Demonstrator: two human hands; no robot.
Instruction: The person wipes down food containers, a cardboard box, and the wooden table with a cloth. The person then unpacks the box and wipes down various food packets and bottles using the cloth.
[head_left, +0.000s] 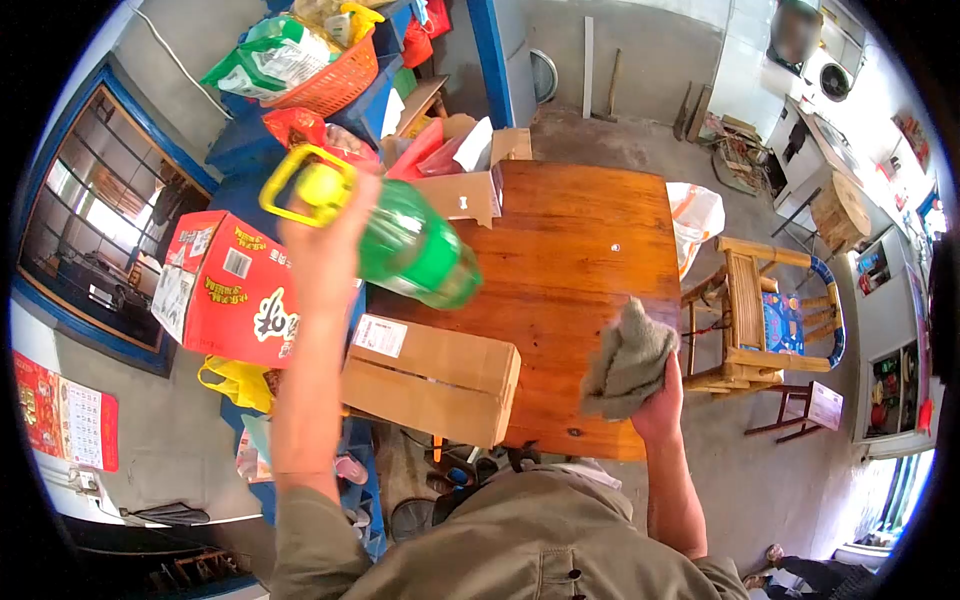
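Head view: wooden table (pixel 580 230) on grey floor (pixel 790 470), left fingers (pixel 363 200) clamped on a bottle (pixel 412 243), right fingers (pixel 671 376) on cloth (pixel 630 362).

Operating remotely, I face the table (pixel 590 240). The long carton (pixel 430 375) lies at its near-left edge, the open carton (pixel 455 197) at its far-left corner, the box (pixel 225 285) left of the long carton. My left hand (pixel 332 225) holds the bottle (pixel 420 250); my right hand (pixel 662 402) holds the cloth (pixel 630 360) over the near-right part. The chair (pixel 745 320) stands right.
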